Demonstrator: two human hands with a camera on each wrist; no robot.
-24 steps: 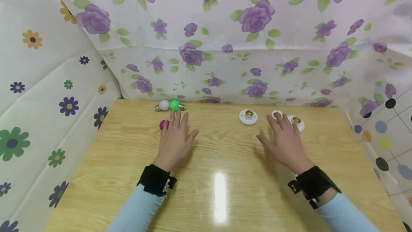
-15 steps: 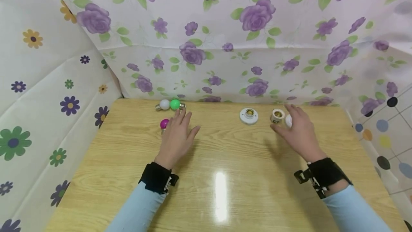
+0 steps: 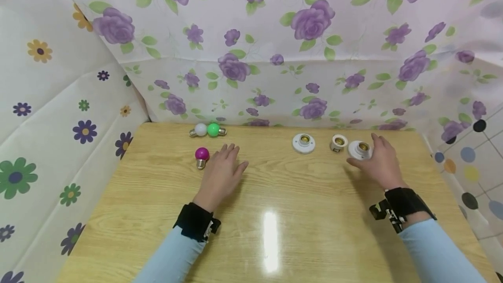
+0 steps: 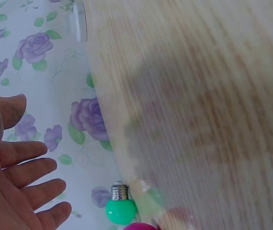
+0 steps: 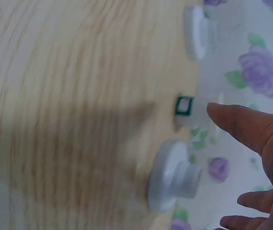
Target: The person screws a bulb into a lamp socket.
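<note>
My left hand (image 3: pixel 222 174) is held over the table with fingers spread and nothing in it. Just left of its fingers lies a magenta light bulb (image 3: pixel 202 154) with a silver screw base. In the left wrist view a green bulb (image 4: pixel 121 211) shows beyond the fingertips. My right hand (image 3: pixel 380 165) hovers at the rightmost white lamp holder (image 3: pixel 358 150), thumb on its near side and fingers on its far right. In the right wrist view a gap separates the thumb from this round-based holder (image 5: pixel 167 177). A small cylindrical lamp holder (image 3: pixel 339 143) stands left of it.
Another round lamp holder (image 3: pixel 303 143) stands farther left on the wooden table (image 3: pixel 259 187). At the back left, a white bulb (image 3: pixel 201 129) lies against the green one. A flowered cloth (image 3: pixel 251 86) hangs along the table's back edge.
My right hand has moved right from above the small holder to the rightmost one, uncovering the small holder. My left hand has drawn slightly back and right, leaving the magenta bulb in full view.
</note>
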